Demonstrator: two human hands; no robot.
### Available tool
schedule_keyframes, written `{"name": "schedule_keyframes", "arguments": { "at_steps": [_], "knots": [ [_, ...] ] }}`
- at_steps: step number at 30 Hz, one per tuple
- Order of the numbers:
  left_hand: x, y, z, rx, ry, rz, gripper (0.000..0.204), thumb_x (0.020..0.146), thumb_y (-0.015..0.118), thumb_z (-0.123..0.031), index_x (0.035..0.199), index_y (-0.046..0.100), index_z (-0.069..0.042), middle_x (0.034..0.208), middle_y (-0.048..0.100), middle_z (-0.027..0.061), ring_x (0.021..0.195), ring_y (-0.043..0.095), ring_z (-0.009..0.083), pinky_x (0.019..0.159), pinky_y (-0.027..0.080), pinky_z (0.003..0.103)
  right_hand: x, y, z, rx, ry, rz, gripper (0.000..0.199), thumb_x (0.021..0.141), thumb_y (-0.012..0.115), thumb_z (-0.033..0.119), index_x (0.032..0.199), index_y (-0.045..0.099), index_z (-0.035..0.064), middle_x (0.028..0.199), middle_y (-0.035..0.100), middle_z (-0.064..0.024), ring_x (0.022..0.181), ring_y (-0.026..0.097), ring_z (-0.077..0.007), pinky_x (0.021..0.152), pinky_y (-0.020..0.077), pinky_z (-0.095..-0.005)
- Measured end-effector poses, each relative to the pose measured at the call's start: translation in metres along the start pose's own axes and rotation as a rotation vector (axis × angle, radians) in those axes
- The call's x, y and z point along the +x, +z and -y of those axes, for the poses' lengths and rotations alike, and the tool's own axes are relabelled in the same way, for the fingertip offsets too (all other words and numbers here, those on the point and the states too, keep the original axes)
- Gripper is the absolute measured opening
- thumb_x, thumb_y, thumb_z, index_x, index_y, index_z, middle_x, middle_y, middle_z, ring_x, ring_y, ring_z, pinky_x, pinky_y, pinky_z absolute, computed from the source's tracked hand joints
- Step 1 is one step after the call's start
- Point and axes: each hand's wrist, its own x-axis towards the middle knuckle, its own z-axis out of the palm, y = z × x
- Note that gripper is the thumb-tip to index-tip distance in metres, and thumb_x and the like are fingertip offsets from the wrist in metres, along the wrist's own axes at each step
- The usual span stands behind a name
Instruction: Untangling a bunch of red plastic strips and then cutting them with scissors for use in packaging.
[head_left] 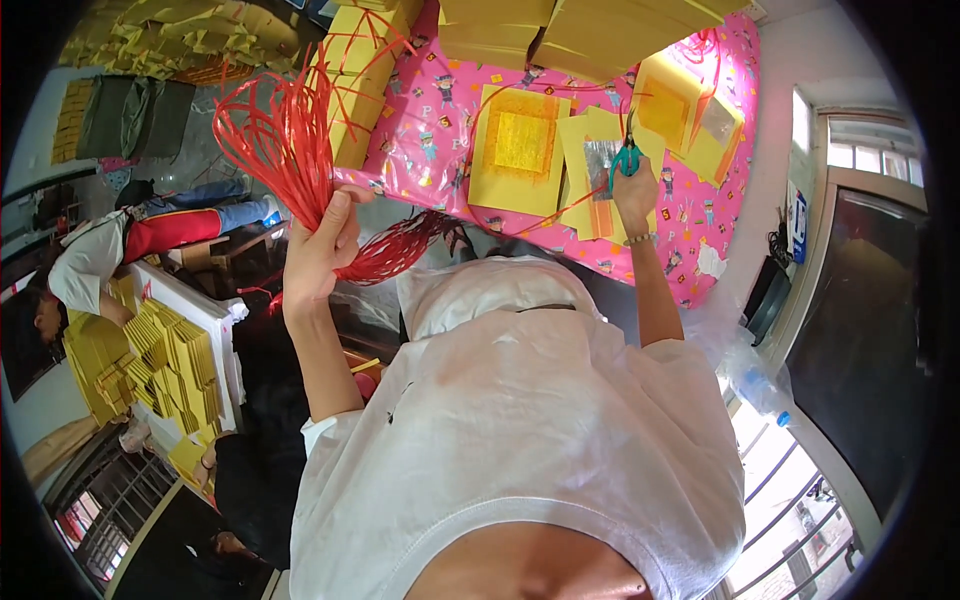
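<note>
My left hand (322, 245) is closed around the middle of a thick bundle of red plastic strips (290, 150). The strips fan out above the fist, and their other ends hang down to the right beside the table edge. My right hand (637, 198) grips teal-handled scissors (626, 160), the blades pointing away from me over the pink patterned tablecloth (690, 265). Under and beside it lie yellow sheets (582, 180) with a silver and orange patch. To their left is a yellow paper stack (483, 183) with a gold square on top. A loose red strip runs across the papers.
Tall yellow stacks (620, 40) line the table's far side, with another yellow pile (350, 90) along its left edge. More yellow papers (712, 125) lie at the right. On the left, people work around a table (222, 330) of folded yellow pieces. A door (865, 310) stands right.
</note>
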Motion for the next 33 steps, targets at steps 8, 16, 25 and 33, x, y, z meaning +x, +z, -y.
{"name": "schedule_keyframes", "arguments": {
  "at_steps": [8, 16, 25, 33],
  "knots": [
    [-0.021, -0.026, -0.007, -0.024, 0.024, -0.102, 0.027, 0.096, 0.051, -0.027, 0.096, 0.060, -0.001, 0.058, 0.034, -0.0071, 0.044, 0.026, 0.0016, 0.039, 0.018, 0.021, -0.024, -0.032, 0.005, 0.770, -0.127, 0.165, 0.019, 0.077, 0.068, 0.017, 0.080, 0.054, 0.0045, 0.066, 0.056, -0.0007, 0.058, 0.054, -0.0110, 0.053, 0.0428, -0.0252],
    [-0.036, -0.051, -0.007, -0.055, 0.078, -0.119, 0.029, 0.096, 0.050, -0.028, 0.098, 0.059, -0.001, 0.058, 0.034, -0.0068, 0.044, 0.026, 0.0016, 0.039, 0.018, 0.020, -0.074, -0.194, 0.133, 0.839, -0.242, 0.332, 0.015, 0.077, 0.067, 0.015, 0.084, 0.057, 0.0059, 0.069, 0.054, 0.0017, 0.055, 0.047, -0.0052, 0.050, 0.0364, -0.0197],
    [-0.037, -0.035, -0.009, -0.059, 0.081, -0.011, 0.028, 0.097, 0.050, -0.026, 0.096, 0.058, 0.000, 0.058, 0.035, -0.0069, 0.043, 0.027, 0.0011, 0.038, 0.017, 0.020, 0.031, -0.241, 0.173, 1.143, -0.505, -0.273, 0.019, 0.076, 0.071, 0.011, 0.088, 0.060, 0.0017, 0.075, 0.059, -0.0021, 0.063, 0.054, -0.0080, 0.055, 0.0420, -0.0206],
    [-0.034, 0.006, 0.000, -0.030, 0.007, 0.147, 0.027, 0.097, 0.049, -0.025, 0.094, 0.060, 0.000, 0.054, 0.036, -0.0076, 0.044, 0.030, 0.0014, 0.039, 0.019, 0.021, 0.078, -0.123, 0.081, 1.184, -0.167, -0.480, 0.013, 0.078, 0.066, 0.006, 0.077, 0.053, 0.0029, 0.067, 0.055, -0.0020, 0.061, 0.055, -0.0102, 0.049, 0.0427, -0.0234]
  ]
}}
